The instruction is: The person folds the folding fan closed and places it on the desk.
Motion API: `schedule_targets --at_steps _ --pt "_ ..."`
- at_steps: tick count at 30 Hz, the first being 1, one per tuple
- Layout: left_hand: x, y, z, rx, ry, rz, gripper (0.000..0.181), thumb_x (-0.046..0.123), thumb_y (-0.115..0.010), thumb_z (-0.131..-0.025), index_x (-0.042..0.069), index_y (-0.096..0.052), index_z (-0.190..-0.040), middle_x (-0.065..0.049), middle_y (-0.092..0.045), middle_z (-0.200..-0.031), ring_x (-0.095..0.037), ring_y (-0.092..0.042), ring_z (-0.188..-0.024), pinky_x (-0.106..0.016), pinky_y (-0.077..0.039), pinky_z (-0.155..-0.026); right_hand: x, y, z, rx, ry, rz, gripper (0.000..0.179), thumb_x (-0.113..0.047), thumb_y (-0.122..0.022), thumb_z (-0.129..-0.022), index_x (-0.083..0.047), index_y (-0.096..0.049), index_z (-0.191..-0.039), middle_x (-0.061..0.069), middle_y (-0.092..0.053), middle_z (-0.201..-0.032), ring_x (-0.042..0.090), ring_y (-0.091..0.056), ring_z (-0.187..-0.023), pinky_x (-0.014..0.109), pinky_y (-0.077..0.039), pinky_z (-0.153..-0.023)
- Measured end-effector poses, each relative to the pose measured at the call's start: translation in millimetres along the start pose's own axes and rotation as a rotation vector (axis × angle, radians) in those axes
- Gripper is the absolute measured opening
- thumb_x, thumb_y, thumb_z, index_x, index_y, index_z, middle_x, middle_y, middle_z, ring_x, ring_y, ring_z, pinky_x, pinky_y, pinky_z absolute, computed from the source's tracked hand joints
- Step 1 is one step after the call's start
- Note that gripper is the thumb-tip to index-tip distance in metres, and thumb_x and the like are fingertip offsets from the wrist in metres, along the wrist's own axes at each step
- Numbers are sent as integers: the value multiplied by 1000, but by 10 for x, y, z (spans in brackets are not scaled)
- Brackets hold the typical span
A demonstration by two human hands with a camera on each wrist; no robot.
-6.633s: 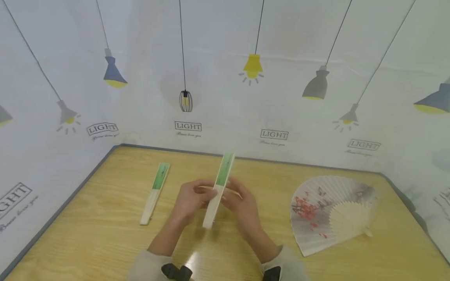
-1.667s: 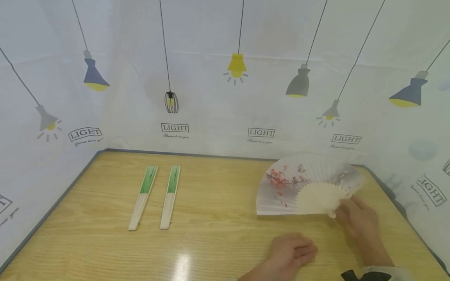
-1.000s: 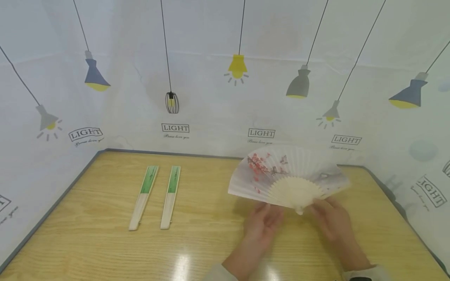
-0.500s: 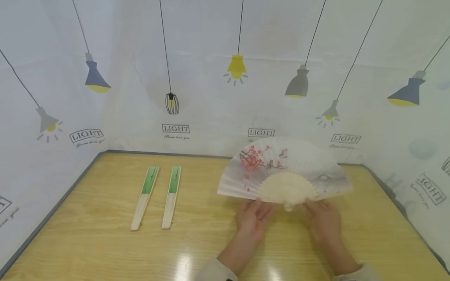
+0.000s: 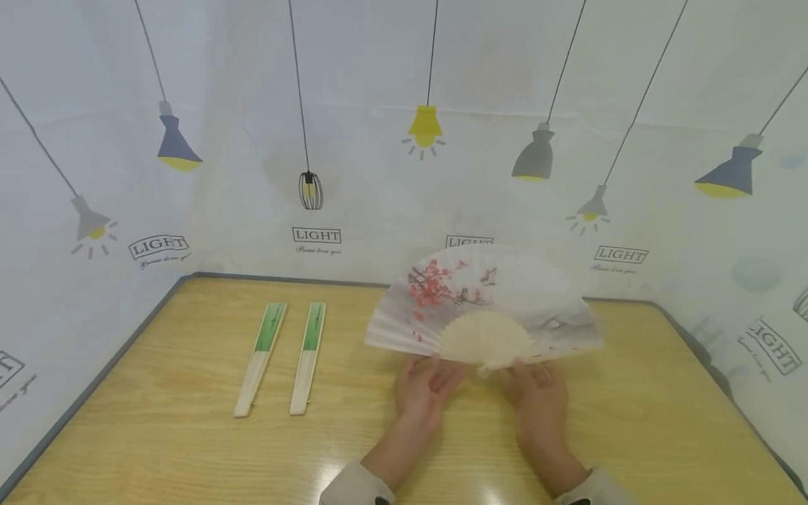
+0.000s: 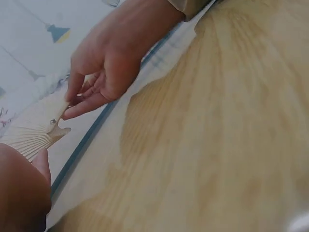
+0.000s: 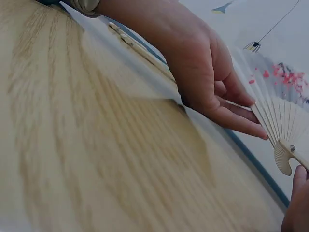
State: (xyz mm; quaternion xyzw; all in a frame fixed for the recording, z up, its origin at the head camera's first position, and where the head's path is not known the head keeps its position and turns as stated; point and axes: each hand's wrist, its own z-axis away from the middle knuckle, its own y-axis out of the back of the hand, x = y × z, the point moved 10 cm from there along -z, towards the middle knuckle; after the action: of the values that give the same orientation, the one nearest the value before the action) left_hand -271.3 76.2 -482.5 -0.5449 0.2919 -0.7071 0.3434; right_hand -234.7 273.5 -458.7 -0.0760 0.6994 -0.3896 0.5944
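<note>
An unfolded folding fan [image 5: 486, 337], painted with red blossoms and a grey landscape, is held up off the table with its pivot toward me. My left hand [image 5: 419, 396] pinches its left guard stick between thumb and fingers, as the right wrist view shows beside the fan's ribs [image 7: 277, 118]. At the opposite guard stick, my right hand [image 5: 541, 400] pinches likewise, seen in the left wrist view near the pivot rivet [image 6: 52, 122]. To the left lie two folded fans, one slightly slanted [image 5: 255, 372] and one closer to the hands [image 5: 307, 368], each pale with a green upper part.
The wooden table [image 5: 189, 449] has a dark edge strip [image 5: 284, 279] along its back and sides. A white backdrop [image 5: 372, 77] printed with hanging lamps rises behind it. Part of the fan overlaps the backdrop in the head view.
A folded fan held earlier now lies beside the other one. The painted fan has been lifted from the table's right side and brought leftward, first by my right hand, then with both hands.
</note>
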Motion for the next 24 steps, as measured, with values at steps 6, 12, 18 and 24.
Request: schedule_targets --at_steps 6,12,18,24 --pt "89 34 -59 -44 -140 -159 8 5 -62 -92 -1 -58 -92 -19 -67 -84 -35 -68 -85 -48 -56 -81 65 56 -34 67 9 262 31 3 -58 -93 -6 -40 -117 3 -56 -90 13 -66 -74 30 -56 -80" --pt "224 3 -79 -50 -250 -265 19 9 -66 -90 -7 -57 -91 -20 -68 -82 -39 -68 -80 -49 -56 -78 41 -12 -33 33 55 349 33 0 -60 -93 -6 -40 -119 5 -58 -93 14 -67 -75 31 -57 -78" --pt "219 2 -67 -49 -221 -264 21 8 -65 -91 -11 -57 -98 -22 -68 -82 -39 -68 -80 -47 -56 -79 32 -6 -11 42 50 385 34 -5 -62 -93 -7 -42 -121 6 -56 -93 15 -66 -73 32 -57 -78" --pt "232 -2 -78 -74 -229 -253 21 4 -64 -91 -14 -57 -98 -25 -67 -81 -39 -68 -78 -48 -56 -77 28 -28 18 7 72 382 42 -5 -63 -93 -7 -43 -130 10 -54 -101 16 -65 -82 34 -56 -83"
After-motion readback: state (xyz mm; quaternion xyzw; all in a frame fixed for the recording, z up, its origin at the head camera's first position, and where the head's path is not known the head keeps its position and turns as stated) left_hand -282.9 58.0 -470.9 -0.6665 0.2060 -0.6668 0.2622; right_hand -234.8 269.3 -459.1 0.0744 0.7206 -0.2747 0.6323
